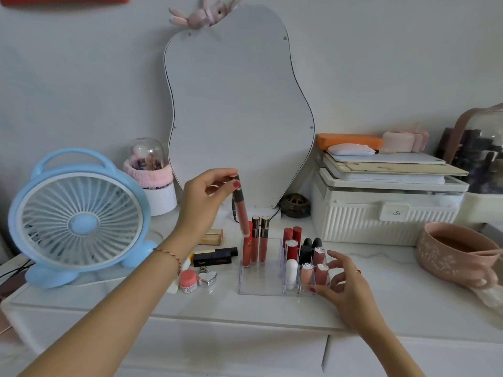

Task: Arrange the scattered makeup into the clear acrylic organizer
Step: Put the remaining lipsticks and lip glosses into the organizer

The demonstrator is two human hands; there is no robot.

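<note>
the left hand [202,195] pinches the dark cap of a coral lip gloss tube [241,210] between thumb and fingertips, so its grip is closed on that tube. the tube hangs nearly upright, its lower end at the back left corner of the clear acrylic organizer [260,288], just beside a red lip gloss [246,250] standing there. whether the held tube touches that red one is hard to tell, as the two overlap.

the organizer sits on the white counter [272,311]. next to the red gloss, in the organizer's wide left compartment, two more gold-capped glosses [260,240] stand upright along the back. the front of that compartment shows only bare acrylic. the right side of the organizer is a grid of small cells filled with upright lipsticks [292,242]: red ones at the back, black-capped ones in the middle, pink tubes with silver tops and a white lip balm [291,269] at the front.

the right hand [345,287] holds nothing; its fingers are spread and loosely bent at the organizer's front right corner, thumb tip against the front edge.

left of the organizer, on the counter, lie a black lipstick box [215,257], a gold box [211,236] behind it, a small pink jar [188,280] and a silver heart-shaped case [207,277]. farther left of the organizer stands a blue fan [79,216]. behind the organizer a pear-shaped mirror [239,110] leans at the wall.
</note>
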